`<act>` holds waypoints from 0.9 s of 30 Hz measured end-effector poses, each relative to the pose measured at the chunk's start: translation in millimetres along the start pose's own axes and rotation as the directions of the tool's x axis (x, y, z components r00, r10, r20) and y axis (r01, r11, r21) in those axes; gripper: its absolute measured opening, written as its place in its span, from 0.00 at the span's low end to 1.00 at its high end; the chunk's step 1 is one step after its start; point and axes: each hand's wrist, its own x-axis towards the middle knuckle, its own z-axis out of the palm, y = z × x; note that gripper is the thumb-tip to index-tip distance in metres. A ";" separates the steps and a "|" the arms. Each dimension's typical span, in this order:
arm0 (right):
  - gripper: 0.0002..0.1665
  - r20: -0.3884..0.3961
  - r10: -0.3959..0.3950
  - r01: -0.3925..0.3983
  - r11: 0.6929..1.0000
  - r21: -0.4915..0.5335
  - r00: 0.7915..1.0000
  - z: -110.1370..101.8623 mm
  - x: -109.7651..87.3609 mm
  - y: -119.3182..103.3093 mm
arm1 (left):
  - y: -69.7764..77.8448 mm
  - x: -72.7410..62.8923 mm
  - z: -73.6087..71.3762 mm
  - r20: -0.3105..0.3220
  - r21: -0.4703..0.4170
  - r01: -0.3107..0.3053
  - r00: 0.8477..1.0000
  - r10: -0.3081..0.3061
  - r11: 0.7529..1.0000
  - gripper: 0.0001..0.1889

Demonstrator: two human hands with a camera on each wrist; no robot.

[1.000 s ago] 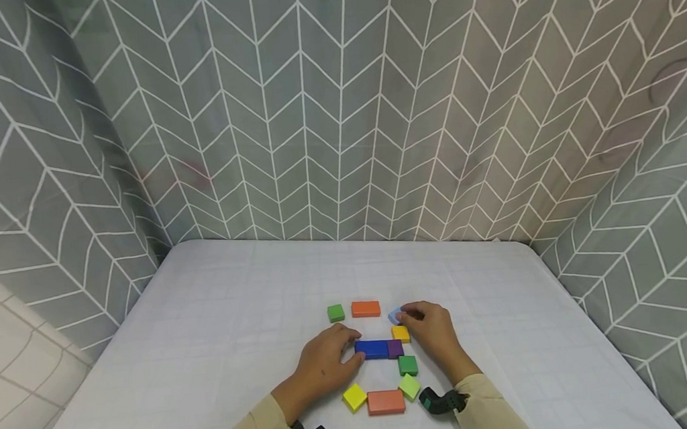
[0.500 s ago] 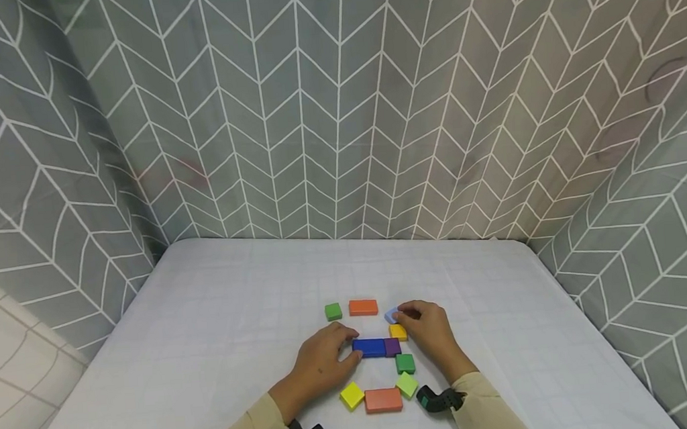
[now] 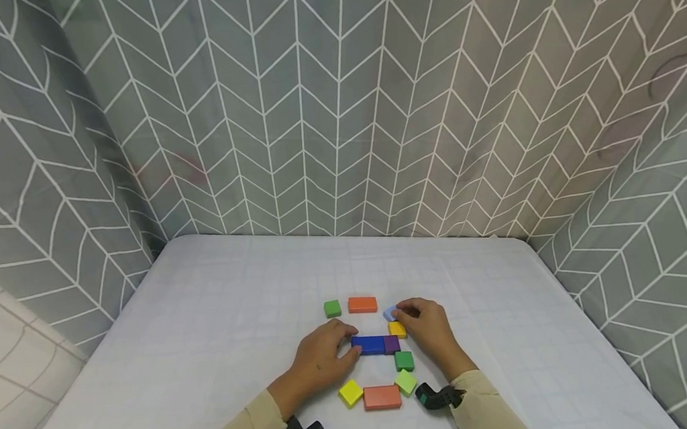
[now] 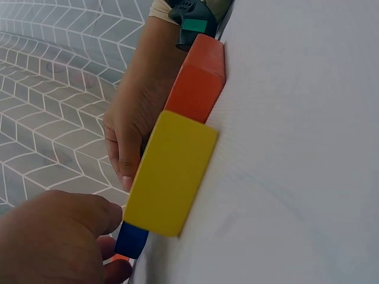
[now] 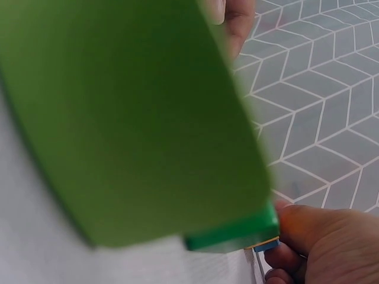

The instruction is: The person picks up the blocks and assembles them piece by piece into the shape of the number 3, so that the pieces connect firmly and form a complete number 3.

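Observation:
Flat coloured blocks lie on a white table (image 3: pixel 219 332). My left hand (image 3: pixel 351 342) pinches the left end of a long blue block (image 3: pixel 368 345), which touches a purple block (image 3: pixel 392 344). In the left wrist view the blue block (image 4: pixel 131 239) shows between thumb and finger, behind a yellow block (image 4: pixel 172 174). My right hand (image 3: pixel 398 312) pinches a light blue block (image 3: pixel 390 313) just beyond an orange-yellow block (image 3: pixel 397 329). A dark green block (image 3: pixel 404 360) and a light green block (image 3: pixel 406 382) lie beside my right wrist. The light green block (image 5: pixel 130 118) fills the right wrist view.
A green block (image 3: pixel 332 308) and an orange block (image 3: pixel 362 304) lie beyond the hands. A yellow block (image 3: pixel 351 393) and an orange-red block (image 3: pixel 382 397) lie near my wrists. Grey chevron curtains (image 3: pixel 335 107) close in the table on three sides.
The head view has shifted slightly. Both hands and the blocks stay where they were.

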 end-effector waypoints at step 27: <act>0.10 -0.015 -0.069 0.070 0.997 0.034 0.997 -2.5 0.6 10.6 | -3.4 42.4 -10.4 -0.141 0.015 0.023 0.990 -0.021 1.000 0.10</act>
